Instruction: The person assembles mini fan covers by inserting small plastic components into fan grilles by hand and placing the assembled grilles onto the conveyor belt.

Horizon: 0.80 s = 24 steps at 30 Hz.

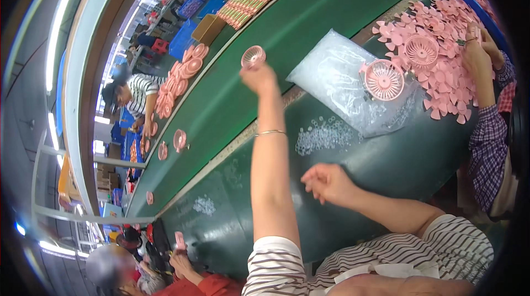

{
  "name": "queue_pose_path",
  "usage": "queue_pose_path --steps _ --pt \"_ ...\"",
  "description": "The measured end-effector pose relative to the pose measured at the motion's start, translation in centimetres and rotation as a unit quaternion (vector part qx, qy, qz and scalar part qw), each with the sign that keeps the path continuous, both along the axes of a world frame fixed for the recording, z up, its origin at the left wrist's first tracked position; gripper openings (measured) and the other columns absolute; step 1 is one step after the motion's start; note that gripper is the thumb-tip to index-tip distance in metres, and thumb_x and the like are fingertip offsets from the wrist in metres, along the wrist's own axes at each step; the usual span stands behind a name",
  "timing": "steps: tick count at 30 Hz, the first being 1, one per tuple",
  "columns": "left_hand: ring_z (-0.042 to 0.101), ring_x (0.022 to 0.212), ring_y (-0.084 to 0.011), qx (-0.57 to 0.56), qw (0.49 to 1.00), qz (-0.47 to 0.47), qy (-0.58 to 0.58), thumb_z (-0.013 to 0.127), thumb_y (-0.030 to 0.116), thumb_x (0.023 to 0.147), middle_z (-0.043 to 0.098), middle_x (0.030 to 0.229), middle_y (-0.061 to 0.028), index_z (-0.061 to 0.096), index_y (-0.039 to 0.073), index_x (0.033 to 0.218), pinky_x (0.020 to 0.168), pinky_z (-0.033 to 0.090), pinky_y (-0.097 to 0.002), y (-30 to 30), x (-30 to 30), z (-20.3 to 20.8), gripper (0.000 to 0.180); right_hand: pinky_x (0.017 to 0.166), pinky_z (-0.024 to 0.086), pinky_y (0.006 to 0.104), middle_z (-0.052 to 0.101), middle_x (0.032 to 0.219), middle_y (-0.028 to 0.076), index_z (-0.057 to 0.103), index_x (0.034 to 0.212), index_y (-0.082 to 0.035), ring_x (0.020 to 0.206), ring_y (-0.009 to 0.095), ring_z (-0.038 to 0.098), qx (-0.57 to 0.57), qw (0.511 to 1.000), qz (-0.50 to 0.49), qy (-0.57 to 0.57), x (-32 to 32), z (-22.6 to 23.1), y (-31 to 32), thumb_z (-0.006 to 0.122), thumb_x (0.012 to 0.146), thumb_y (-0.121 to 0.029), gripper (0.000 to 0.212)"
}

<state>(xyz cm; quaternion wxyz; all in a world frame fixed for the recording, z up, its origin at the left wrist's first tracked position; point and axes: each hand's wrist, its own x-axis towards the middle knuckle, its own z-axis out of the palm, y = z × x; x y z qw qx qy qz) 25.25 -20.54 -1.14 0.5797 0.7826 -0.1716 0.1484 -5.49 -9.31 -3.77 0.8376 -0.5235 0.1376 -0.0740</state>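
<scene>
My left hand (pixel 258 77) is stretched out over the green conveyor belt (pixel 314 25), its fingers closed at the lower edge of a round pink fan housing (pixel 254 56). Motion blurs those fingers a little. Lower down, my right hand (pixel 328 184) hovers above the dark green worktable (pixel 375 163), fingers loosely bent and apart, with nothing visible in them. Nearest to it lies a pile of small clear rings (pixel 324 136). Beyond the rings is a large clear plastic bag (pixel 337 69). Two pink fan housings (pixel 384 79) rest by the bag and the pink fan blades.
Pink fan blades (pixel 441 83) are heaped at the right, where a co-worker's hands (pixel 479 56) work. More housings (pixel 180 140) sit on the belt. Across it, a person in stripes (pixel 144 94) works beside stacked pink parts (pixel 179 78). Red sleeves (pixel 212 285) show at lower left.
</scene>
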Motion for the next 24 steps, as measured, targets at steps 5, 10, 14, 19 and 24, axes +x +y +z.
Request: queue_pose_path --steps 5,10,14,19,24 --pt "0.048 0.111 -0.035 0.243 0.946 0.166 0.139 0.061 0.058 0.072 0.054 0.116 -0.0183 0.044 0.002 0.12 0.093 0.035 -0.0468 -1.9 4.0 -1.4 0.076 0.043 0.045 0.024 0.061 0.072 0.005 0.058 0.094 0.002 0.052 0.008 0.053 0.031 0.999 0.029 0.027 -0.2 -1.6 -0.5 0.055 0.084 -0.007 0.013" --pt "0.056 0.102 -0.0308 0.225 0.961 0.142 0.069 0.057 0.033 0.076 0.062 0.106 -0.0115 0.061 0.012 0.105 0.091 0.036 -0.049 -4.2 6.7 -4.1 0.035 0.045 0.044 0.0239 0.061 0.071 0.006 0.059 0.094 0.002 0.05 0.009 0.053 0.052 0.996 0.021 0.067 -0.6 -1.2 -0.7 0.056 0.083 -0.006 0.014" --pt "0.06 0.087 -0.0204 -0.034 0.994 -0.105 -0.015 0.057 0.001 0.078 0.061 0.105 -0.0146 0.057 -0.005 0.11 0.076 0.05 -0.0291 2.5 9.1 -3.0 0.032 0.046 0.045 0.0246 0.061 0.068 0.007 0.061 0.092 0.002 0.051 0.01 0.054 0.02 0.998 0.046 0.029 0.3 -1.9 -0.1 0.056 0.081 -0.006 0.014" --pt "0.058 0.087 -0.0126 0.066 0.973 -0.214 0.048 0.06 0.018 0.087 0.062 0.101 -0.0093 0.052 -0.005 0.119 0.074 0.048 -0.0243 13.5 -2.4 2.7 0.04 0.047 0.05 0.0263 0.063 0.074 0.01 0.062 0.093 0.003 0.055 0.012 0.059 0.035 0.998 -0.051 0.005 -0.3 -1.2 -2.2 0.055 0.081 -0.001 0.015" --pt "0.055 0.1 -0.0134 0.059 0.947 -0.267 0.171 0.056 0.01 0.088 0.06 0.11 -0.0114 0.05 -0.002 0.123 0.088 0.042 -0.0258 22.0 -17.6 1.7 0.037 0.052 0.049 0.0234 0.064 0.08 0.01 0.063 0.095 0.004 0.062 0.01 0.059 0.045 0.983 -0.178 -0.028 -0.3 -0.4 -4.2 0.06 0.082 -0.007 0.018"
